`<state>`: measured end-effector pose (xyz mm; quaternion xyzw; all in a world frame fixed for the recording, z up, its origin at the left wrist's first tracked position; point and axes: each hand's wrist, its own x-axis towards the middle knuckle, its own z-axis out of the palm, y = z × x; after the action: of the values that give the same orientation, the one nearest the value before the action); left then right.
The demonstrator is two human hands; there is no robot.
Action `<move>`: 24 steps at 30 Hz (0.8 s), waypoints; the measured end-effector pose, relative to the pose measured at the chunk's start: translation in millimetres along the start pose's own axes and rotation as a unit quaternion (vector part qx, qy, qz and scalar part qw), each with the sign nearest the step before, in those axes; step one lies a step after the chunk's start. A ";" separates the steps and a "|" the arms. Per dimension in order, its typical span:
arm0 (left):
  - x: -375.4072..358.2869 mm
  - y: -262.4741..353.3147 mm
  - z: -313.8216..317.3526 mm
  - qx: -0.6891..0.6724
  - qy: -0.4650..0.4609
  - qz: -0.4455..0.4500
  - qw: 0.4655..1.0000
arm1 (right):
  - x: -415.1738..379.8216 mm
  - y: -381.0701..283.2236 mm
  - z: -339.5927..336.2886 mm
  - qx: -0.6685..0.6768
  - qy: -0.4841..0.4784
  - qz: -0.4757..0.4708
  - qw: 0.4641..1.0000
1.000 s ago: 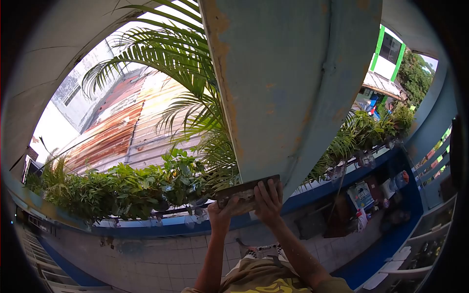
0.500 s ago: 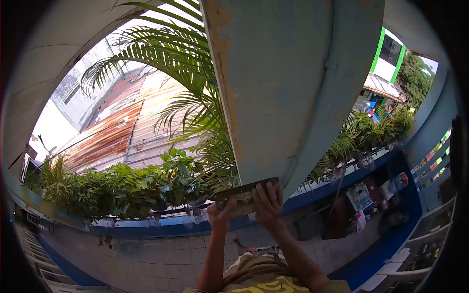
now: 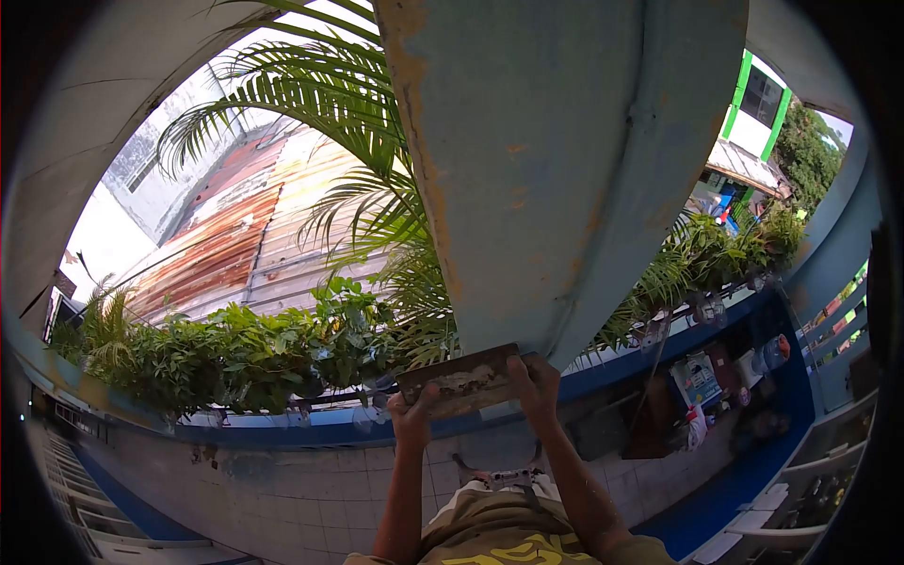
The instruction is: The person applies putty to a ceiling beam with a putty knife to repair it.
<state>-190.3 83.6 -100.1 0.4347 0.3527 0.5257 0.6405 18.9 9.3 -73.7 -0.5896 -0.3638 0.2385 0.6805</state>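
Observation:
A flat rectangular board (image 3: 469, 379), dark brown with pale, worn patches on the side facing me, is held between my two hands at the foot of the visible pillar. My left hand (image 3: 414, 411) grips its left end, thumb up on the near face. At the right end, my right hand (image 3: 535, 384) is closed round the edge, with the fingers mostly hidden behind. The board sits close against the grey-blue pillar (image 3: 527, 207); whether it touches cannot be told. Tan patches and a raised vertical line mark the pillar's painted surface.
Leafy potted plants (image 3: 245, 363) line the railing on both sides of the pillar. Palm fronds (image 3: 311, 104) hang at its left. Below is a tiled floor (image 3: 311, 490). Bags and boxes (image 3: 697, 381) stand by the blue wall at right. A rusty roof (image 3: 226, 231) lies beyond.
My right hand has shifted from the board's front face to its right end. The board has moved slightly left, showing more of its face. My left hand has moved a little left with it.

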 end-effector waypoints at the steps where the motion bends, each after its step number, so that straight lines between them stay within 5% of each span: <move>1: 0.9 0.3 -1.1 0.006 -0.002 0.002 1.000 | 2.0 1.8 5.1 0.023 0.010 -0.021 0.999; 16: 5.5 -5.4 -5.5 0.012 0.011 0.034 0.999 | 1.6 12.3 34.7 0.025 0.153 -0.092 0.984; 24: 0.0 0.4 -2.8 -0.069 0.007 0.013 0.997 | 9.8 -39.9 23.8 0.002 0.094 -0.079 0.992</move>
<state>-192.9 84.1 -100.7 0.3903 0.3139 0.5601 0.6598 2.3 24.0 -31.7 -0.5770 -0.3435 0.1283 0.7298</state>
